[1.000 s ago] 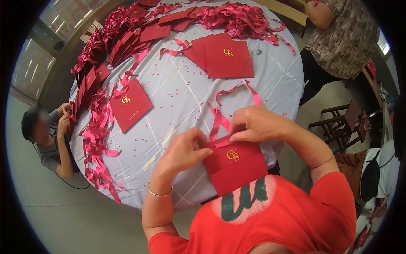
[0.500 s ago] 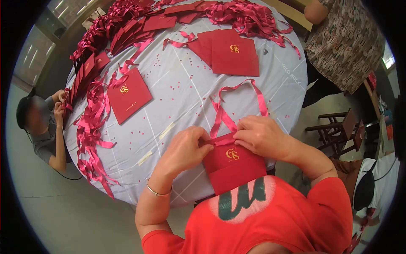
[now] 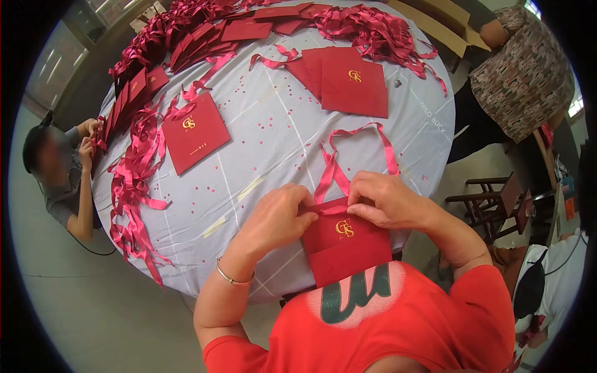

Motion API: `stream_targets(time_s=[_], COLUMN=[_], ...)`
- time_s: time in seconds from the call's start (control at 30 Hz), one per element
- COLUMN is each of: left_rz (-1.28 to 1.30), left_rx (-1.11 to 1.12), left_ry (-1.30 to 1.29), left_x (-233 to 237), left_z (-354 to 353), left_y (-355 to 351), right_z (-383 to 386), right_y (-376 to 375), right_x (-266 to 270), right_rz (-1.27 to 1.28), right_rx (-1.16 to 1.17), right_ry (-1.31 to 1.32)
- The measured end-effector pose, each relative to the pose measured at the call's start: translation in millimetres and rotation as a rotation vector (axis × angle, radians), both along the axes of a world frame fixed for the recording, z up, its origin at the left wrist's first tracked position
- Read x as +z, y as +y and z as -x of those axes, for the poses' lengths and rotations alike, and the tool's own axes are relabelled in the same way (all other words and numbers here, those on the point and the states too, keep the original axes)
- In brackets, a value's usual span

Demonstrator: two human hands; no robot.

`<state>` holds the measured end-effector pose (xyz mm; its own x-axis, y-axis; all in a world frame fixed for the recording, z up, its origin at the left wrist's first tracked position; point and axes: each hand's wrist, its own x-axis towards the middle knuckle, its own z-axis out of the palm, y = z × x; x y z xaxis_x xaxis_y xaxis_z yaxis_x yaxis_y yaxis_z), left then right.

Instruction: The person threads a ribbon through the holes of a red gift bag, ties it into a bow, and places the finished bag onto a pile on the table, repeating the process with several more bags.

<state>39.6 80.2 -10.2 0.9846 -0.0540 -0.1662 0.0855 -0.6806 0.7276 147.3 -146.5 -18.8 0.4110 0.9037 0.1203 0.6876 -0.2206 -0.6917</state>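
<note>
A small red paper bag (image 3: 346, 245) with a gold emblem lies at the near edge of the round table, against my red shirt. My left hand (image 3: 277, 219) pinches the bag's top edge at its left corner. My right hand (image 3: 385, 200) pinches the same edge on the right, where a red ribbon handle (image 3: 354, 152) loops out across the grey tablecloth (image 3: 267, 137). Both hands grip the bag's rim and the ribbon ends there.
Flat red bags lie on the table: one (image 3: 194, 132) at left, a stack (image 3: 351, 81) at the far middle. Piles of red ribbon (image 3: 134, 186) ring the left and far edges. A seated person (image 3: 59, 171) works at left. Another person (image 3: 522, 74) stands at right. Wooden chairs (image 3: 497, 199) are right.
My hands have drawn slightly closer together on the bag's top edge. The view has shifted a little; the bag stays in place.
</note>
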Motion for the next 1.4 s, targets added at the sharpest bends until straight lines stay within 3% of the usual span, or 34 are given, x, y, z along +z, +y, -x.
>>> stream_targets(time_s=[0.1,0.27,0.47,0.63,0.7,0.73,0.83,0.93,1.03,1.17,1.27,1.33,1.37,1.4], left_rz=[-0.003,-0.023,0.020,0.006,0.079,0.079,0.078,0.093,0.110,0.401,0.686,0.859,0.892,0.927], left_rx=[-0.004,-0.016,-0.042,-0.072,-0.046,-0.053,-0.026,0.007,0.006,0.001,0.109,0.227,0.266,0.305], left_ry=[0.008,-0.022,-0.045,0.002,0.018,0.017,0.024,0.051,0.055,0.214,0.117,0.036,-0.019,-0.074], left_x=[0.8,4.7,-1.2,-2.2,-6.8,-6.1,-0.2,3.3,4.0,0.6,3.5,11.3,9.7,7.0], left_z=[0.8,2.8,1.4,0.4,0.9,0.8,0.2,0.3,0.8,-2.0,0.4,2.4,1.7,0.8], left_y=[-0.7,-2.6,4.0,6.1,8.5,9.2,10.1,10.7,13.0,35.5,50.1,58.4,60.6,61.2], right_z=[-7.0,-30.1,-45.7,-51.7,-51.4,-51.5,-46.9,-33.2,-20.8,-16.8,-16.0,-3.4,5.5,13.8], right_y=[14.3,54.0,68.8,69.9,59.5,50.4,16.5,-20.0,-36.3,-43.9,-41.3,-38.8,-37.0,-32.2], right_x=[9.2,-9.3,-13.9,-21.4,-13.1,-5.0,5.2,5.6,1.6,-5.4,-5.5,1.4,2.9,14.6], right_rz=[-0.005,-0.173,-0.157,-0.205,-0.297,-0.255,-0.221,-0.044,-0.075,-0.159,-0.197,-0.345,-0.438,-0.491], right_rx=[0.037,0.212,0.248,0.266,0.145,0.087,-0.072,-0.065,-0.001,-0.039,-0.052,-0.170,-0.139,-0.049], right_ry=[0.043,-0.412,-0.543,-0.476,-0.488,-0.358,-0.361,-0.196,-0.305,-0.247,-0.177,0.587,0.831,0.866])
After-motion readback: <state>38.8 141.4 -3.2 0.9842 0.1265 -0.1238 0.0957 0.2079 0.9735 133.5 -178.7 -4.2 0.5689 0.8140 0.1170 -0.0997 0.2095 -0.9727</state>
